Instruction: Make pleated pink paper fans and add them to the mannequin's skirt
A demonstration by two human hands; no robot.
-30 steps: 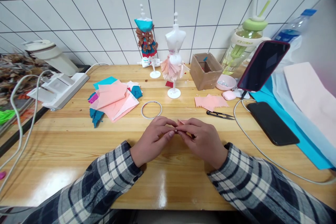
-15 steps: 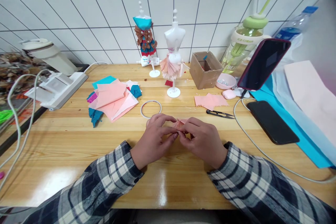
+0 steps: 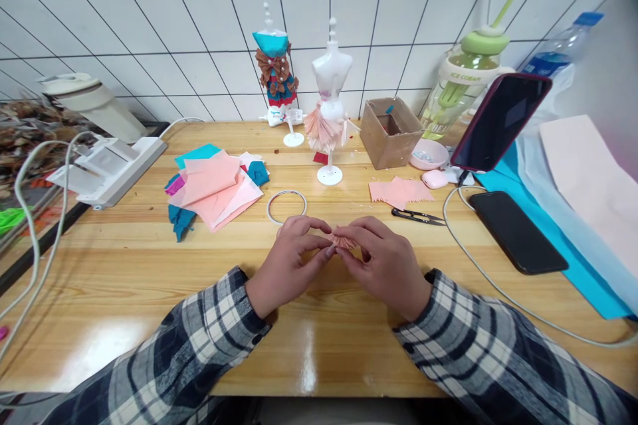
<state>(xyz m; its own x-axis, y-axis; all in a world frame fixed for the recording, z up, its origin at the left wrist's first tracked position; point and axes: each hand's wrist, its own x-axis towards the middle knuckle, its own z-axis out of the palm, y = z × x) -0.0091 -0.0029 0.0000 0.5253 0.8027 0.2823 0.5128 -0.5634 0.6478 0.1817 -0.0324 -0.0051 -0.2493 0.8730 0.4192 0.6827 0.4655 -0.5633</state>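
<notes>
Between my fingertips is a small fan of pleated pink paper point(image 3: 345, 239), held low over the wooden table. My left hand point(image 3: 294, 262) pinches its left side with thumb and fingers. From the right, my right hand point(image 3: 386, 265) grips the same pleats, its fingers covering part of them. Just beyond my left hand lies a thin white ring point(image 3: 287, 192). Further back stands a white mannequin point(image 3: 331, 73) wearing a pleated pink paper skirt point(image 3: 323, 131). Black thread snips point(image 3: 417, 216) and a cut pink paper scrap point(image 3: 401, 191) lie past my right hand.
Coloured paper sheets point(image 3: 214, 189) are heaped on the left, near a white power strip point(image 3: 119, 169). A dressed mannequin point(image 3: 276, 73) and a cardboard box point(image 3: 390, 133) stand at the back. On the right are a black phone point(image 3: 518, 232), a propped phone point(image 3: 501, 123) and a cable point(image 3: 478, 265).
My fingers have shifted slightly on the pleated paper, and more of its fanned edge shows. My left hand has moved a little left. The things on the table have stayed put.
</notes>
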